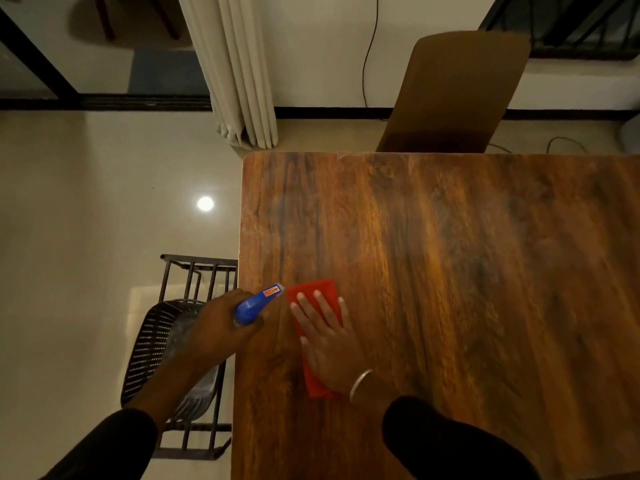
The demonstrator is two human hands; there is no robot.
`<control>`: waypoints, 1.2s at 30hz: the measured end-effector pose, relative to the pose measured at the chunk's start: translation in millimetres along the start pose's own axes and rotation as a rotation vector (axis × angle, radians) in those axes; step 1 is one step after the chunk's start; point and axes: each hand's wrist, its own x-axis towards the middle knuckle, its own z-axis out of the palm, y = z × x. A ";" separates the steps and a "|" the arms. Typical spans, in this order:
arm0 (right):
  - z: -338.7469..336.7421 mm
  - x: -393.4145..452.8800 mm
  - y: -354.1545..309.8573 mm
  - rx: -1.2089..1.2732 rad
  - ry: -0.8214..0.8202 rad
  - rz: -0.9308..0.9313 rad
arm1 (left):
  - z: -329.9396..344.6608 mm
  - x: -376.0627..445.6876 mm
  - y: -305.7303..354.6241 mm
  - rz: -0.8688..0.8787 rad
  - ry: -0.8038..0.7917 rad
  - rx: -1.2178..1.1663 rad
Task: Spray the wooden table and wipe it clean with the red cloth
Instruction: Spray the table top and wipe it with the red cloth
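The wooden table [450, 254] fills the right half of the view, dark brown with strong grain. A folded red cloth [313, 291] lies flat near its left edge. My right hand [327, 339] presses on the cloth, palm down with fingers spread, a silver bangle on the wrist. My left hand [216, 327] sits at the table's left edge and grips a blue spray bottle [256, 303]. Its nozzle points right, toward the cloth and tabletop. Only the bottle's head shows; its body is hidden behind my hand.
A black metal rack [194, 275] holding a dark woven basket [152, 341] stands on the floor beside the table's left edge. A brown chair [457, 91] is pushed in at the far side. Curtains [239, 71] hang at the back.
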 end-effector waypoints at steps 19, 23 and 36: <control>8.2 76.0 -38.1 -0.028 -0.017 -0.036 | -33.9 44.6 -19.5 -0.075 0.220 -0.021; -35.2 56.5 73.3 -0.064 0.005 0.400 | -35.1 55.4 -23.9 -0.076 0.243 -0.007; -24.7 201.9 -26.6 -0.089 -0.080 -0.105 | -52.5 78.5 -20.6 -0.038 0.259 -0.020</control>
